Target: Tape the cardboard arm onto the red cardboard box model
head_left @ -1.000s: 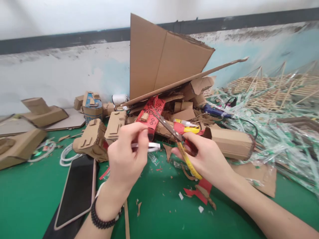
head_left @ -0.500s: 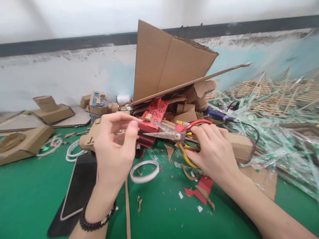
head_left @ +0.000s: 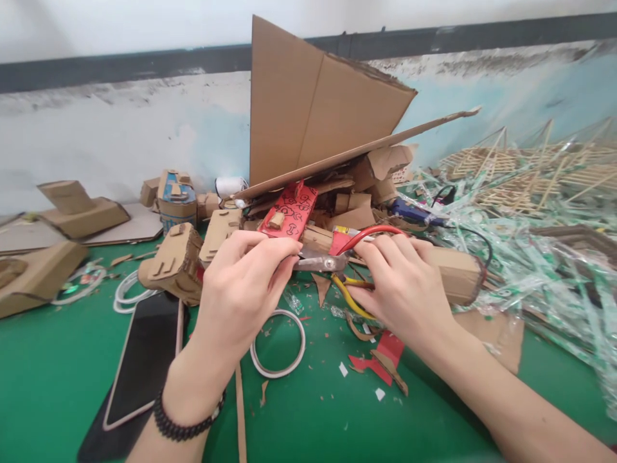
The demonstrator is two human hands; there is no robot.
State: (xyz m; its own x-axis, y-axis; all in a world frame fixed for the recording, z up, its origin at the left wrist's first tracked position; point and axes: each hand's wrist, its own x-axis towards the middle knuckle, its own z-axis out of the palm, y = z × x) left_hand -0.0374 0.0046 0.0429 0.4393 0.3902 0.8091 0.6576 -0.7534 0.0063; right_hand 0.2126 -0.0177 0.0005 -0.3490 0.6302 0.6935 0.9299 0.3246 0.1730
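My right hand (head_left: 402,276) grips a pair of scissors (head_left: 324,263) by its handles, one red and one yellow. The blades point left, towards my left hand (head_left: 248,283), whose fingers are pinched around their far ends. The blade tips are hidden behind those fingers, and whether a small piece is also pinched there I cannot tell. Below the scissors, a thin roll of white tape (head_left: 303,346) lies flat on the green table. A narrow cardboard strip (head_left: 240,411) runs towards me beside my left wrist. Just beyond the blades sits a red patterned cardboard piece (head_left: 292,209).
A phone (head_left: 144,354) lies left of my left forearm. Cardboard models (head_left: 87,215) stand at the far left. A large cardboard sheet (head_left: 289,109) leans over a scrap pile. Plastic strips (head_left: 544,308) and stick frames (head_left: 511,173) crowd the right. Red paper scraps (head_left: 385,360) lie in front.
My left hand has moved right and closed over the blade ends, which were apart and uncovered before. The tape roll, tilted and blurred earlier, now lies flat. The view has shifted slightly.
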